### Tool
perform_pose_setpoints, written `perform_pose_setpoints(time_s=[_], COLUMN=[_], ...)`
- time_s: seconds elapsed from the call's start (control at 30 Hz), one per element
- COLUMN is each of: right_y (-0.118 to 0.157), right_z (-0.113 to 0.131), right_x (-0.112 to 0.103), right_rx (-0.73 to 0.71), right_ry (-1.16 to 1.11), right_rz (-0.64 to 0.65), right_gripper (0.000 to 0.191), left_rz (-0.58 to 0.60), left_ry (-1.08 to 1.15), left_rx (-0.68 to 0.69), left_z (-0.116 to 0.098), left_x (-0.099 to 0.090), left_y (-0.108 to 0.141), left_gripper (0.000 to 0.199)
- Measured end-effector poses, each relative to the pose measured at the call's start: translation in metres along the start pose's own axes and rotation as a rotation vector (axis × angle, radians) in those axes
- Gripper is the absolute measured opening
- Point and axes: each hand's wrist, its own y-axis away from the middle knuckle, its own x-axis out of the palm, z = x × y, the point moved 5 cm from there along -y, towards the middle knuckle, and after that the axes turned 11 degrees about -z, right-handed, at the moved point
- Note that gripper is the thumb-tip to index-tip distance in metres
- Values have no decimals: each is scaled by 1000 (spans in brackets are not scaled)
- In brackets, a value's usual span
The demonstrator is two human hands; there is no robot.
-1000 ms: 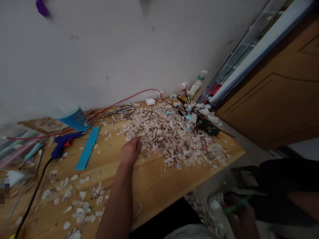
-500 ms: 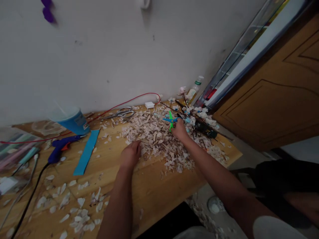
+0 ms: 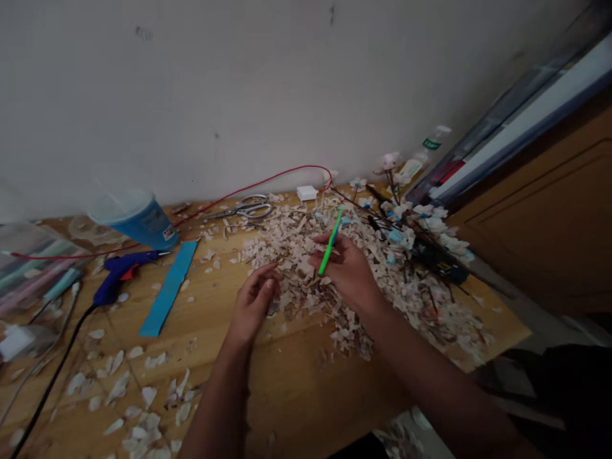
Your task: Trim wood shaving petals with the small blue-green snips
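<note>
My right hand holds small green-and-blue scissors above a heap of pale petal scraps. They are seen edge-on, so I cannot tell whether the blades are spread. My left hand rests at the near left edge of the heap, its fingers loosely curled and apart from the thumb, with nothing visible in them. Behind my right hand lie branches with white artificial blossoms.
At the left are a blue glue gun, a blue strip and a blue cup. Metal scissors and a white block lie near the wall. A plastic bottle stands at the back right. Loose petals lie in front.
My right hand has come back towards me and turned the green-and-blue scissors from crosswise to edge-on. My left hand's fingers have loosened. The view has shifted slightly.
</note>
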Motion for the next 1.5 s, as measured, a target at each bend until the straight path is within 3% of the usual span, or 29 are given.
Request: perform_pose_setpoints(time_s=[0.13,0.4,0.57,0.8,0.93,1.1,1.37,1.5], right_y=[20,15,10,14,17,23,25,31], right_z=[-16,-52,-57,-56,-53,-54,-55,-54], right_x=[31,34,30,29,32,38,40,33], right_rx=[128,210,186,155,149,128,19,-134], right_ry=[-71,-116,-138,-261,-325,-364,-308,-153], right_rz=[111,102,58,-2,91,232,295,226], right_gripper=[52,55,54,52,49,49,45,38], left_rz=[34,-22,-38,65,0,209,263,116], left_ry=[122,-8,23,108,288,309,350,416], left_rx=[-81,-105,-64,-113,-181,-362,-356,-369], left_z=[2,11,6,10,11,7,7,10], left_x=[4,2,6,15,15,25,24,15], left_y=[0,0,0,4,2,7,8,3], left_gripper=[49,31,34,45,43,37,35,37])
